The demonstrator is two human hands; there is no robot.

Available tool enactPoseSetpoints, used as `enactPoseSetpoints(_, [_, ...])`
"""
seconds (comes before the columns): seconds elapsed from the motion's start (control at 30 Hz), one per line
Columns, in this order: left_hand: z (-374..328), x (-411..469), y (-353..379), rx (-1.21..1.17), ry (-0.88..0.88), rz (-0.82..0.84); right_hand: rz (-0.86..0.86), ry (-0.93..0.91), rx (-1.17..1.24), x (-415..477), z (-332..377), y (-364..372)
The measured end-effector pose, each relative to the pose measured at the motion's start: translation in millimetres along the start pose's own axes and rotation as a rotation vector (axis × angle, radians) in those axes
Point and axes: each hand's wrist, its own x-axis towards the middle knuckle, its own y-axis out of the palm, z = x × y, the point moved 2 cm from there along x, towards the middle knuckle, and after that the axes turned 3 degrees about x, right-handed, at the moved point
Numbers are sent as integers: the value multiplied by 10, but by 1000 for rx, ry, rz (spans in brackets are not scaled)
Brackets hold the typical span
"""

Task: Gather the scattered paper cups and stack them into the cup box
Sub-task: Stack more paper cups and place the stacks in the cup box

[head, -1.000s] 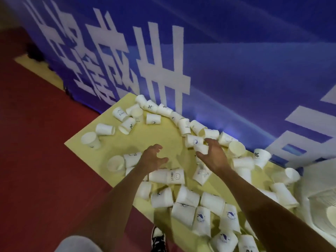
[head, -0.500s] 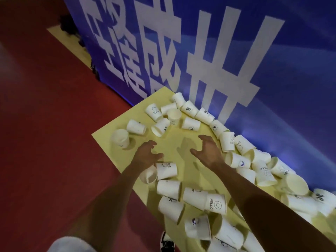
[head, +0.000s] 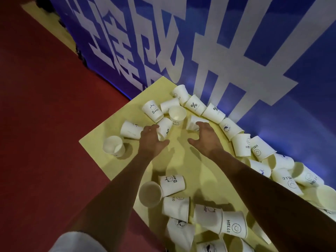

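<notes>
- The left hand [head: 152, 140] is at centre frame, fingers curved over a tipped cup [head: 165, 127] with the thumb under its rim. It looks shaped to scoop, but I cannot tell whether it has clamped on.
- The right hand [head: 206, 139] is just beside it, fingertips resting on another tipped cup [head: 192, 122]. The thumb is splayed wide and nothing is pinched.
- My read is that the two hands bracket the upper bunch to take one cup each.
- The paper cups [head: 195, 105] lie mostly on their sides on the yellow sheet [head: 125, 115]. Many sit along the foot of the blue banner [head: 309, 115], likely where they rolled to a stop.
- Count: two hands, one sheet, one banner.
- By my tally there are ten cups around the fingertips and at least two dozen showing overall. The right and bottom piles overlap and run off frame, so there is no exact total.
- The cup box is not in view.
</notes>
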Motion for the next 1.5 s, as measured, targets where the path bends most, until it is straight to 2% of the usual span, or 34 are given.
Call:
enactPoseSetpoints(0.23, [1, 278, 208, 210, 78, -96, -53, -71, -7, 362, 107, 169])
enactPoseSetpoints(0.43, [65, 391, 274, 280, 93, -93, -116, -94, 10, 683, 293, 230])
enactPoseSetpoints(0.8, [195, 312, 236, 169, 155, -140, -162, -20, 96, 866, 406, 405])
enactPoseSetpoints(0.97, [119, 161, 116, -44, 122, -163, -216, -49, 188, 547, 384, 331])
enactPoseSetpoints(1.1, [-81, -8, -3, -64, 161, -181, -274, -93, 203, 270, 407, 158])
enactPoseSetpoints(1.27, [-434, -301, -86, -62, 226, -145, -387, -36, 266, -140, 260, -271])
enactPoseSetpoints(1.4, [-878, -693, 31, -23, 409, -60, -459, 44, 299, -766, -253, -794])
enactPoseSetpoints(1.5, [-1301, -1021, 176, -6, 480, 64, -503, 133, 287, -1366, -788, -1132])
